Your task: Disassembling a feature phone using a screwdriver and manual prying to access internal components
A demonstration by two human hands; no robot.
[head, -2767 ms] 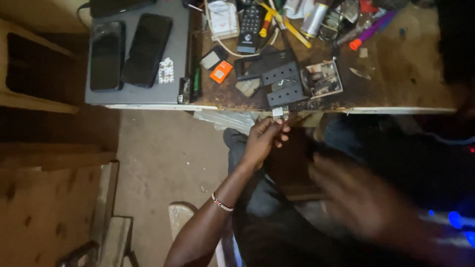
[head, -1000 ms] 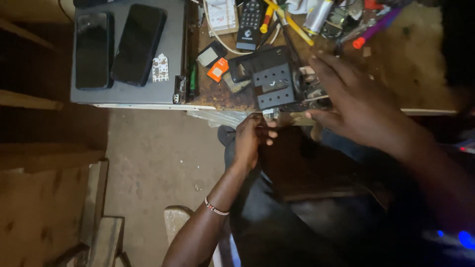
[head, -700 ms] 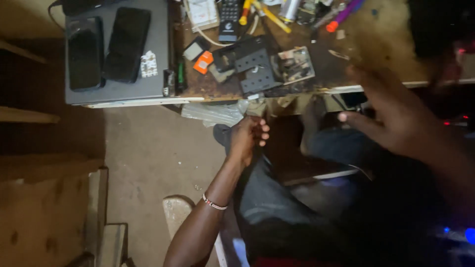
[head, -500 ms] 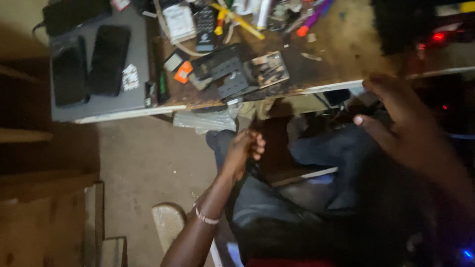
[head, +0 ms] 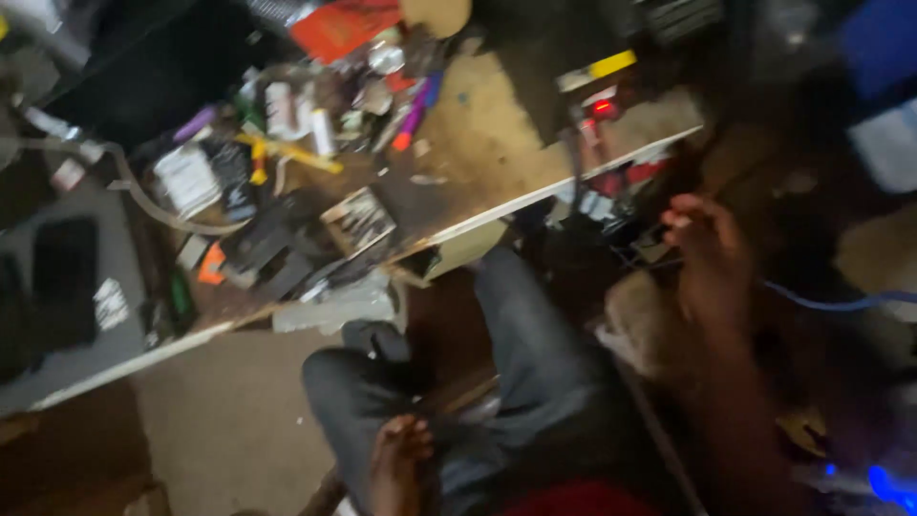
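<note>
Blue cable (head: 841, 304) trails past the right hand (head: 707, 253), fingers loose, empty, off the bench's (head: 497, 162) right edge. Left hand (head: 401, 463) rests curled on the lap; nothing is grasped.

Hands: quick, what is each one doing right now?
Left hand: resting on the lap, fingers loosely curled, nothing visible in it.
Right hand: reaching out past the table edge, fingers open, holding nothing.

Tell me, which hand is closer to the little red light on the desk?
The right hand. It reaches out below the red light, off the desk's right end. The left hand rests down on the person's lap, much farther from the light.
</note>
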